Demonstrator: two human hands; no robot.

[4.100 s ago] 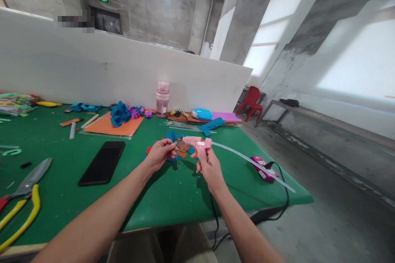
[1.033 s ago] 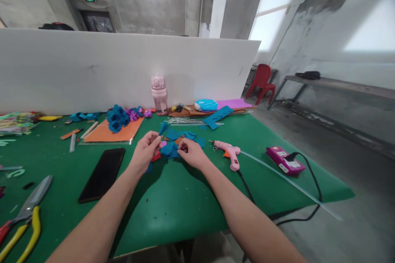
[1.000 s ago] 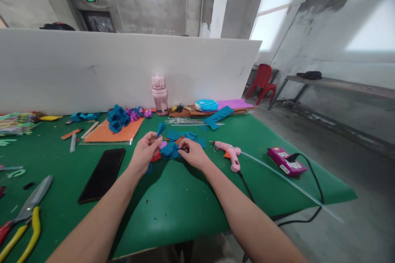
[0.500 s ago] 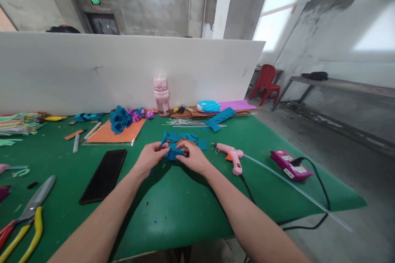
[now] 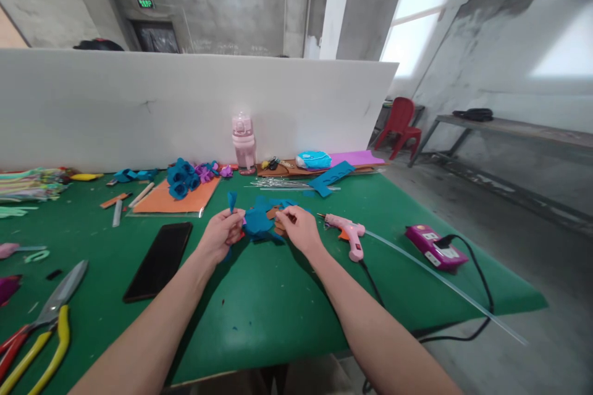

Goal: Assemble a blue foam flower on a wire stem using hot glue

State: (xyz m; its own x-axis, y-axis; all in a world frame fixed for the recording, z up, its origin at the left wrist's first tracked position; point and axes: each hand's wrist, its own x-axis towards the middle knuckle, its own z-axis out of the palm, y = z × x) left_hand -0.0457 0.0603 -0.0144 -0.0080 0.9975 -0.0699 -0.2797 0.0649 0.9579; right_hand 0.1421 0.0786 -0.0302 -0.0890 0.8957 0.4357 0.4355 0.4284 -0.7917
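Observation:
My left hand (image 5: 220, 237) is closed on a blue felt piece (image 5: 232, 200), whose narrow end sticks up above the fingers. A bit of pink shows at its fingertips. To the right, my right hand (image 5: 300, 232) pinches at a small brown felt piece (image 5: 273, 213) over the loose pile. Blue felt pieces (image 5: 258, 220) lie between the two hands, partly covered by the fingers. Just right of my right hand rests a pink glue gun (image 5: 345, 231) with a clear glue stick in its back.
A phone (image 5: 160, 261) and large shears (image 5: 58, 302) lie on the left. Blue felt flowers (image 5: 182, 179) sit on an orange sheet (image 5: 169, 200). A pink bottle (image 5: 244, 145) stands by the white board (image 5: 185, 105). At right is a purple power strip (image 5: 435, 248) with a black cord.
My right hand has let go of the blue felt and shifted right to the brown pieces. My left hand has moved slightly left and turned, with the blue piece in it.

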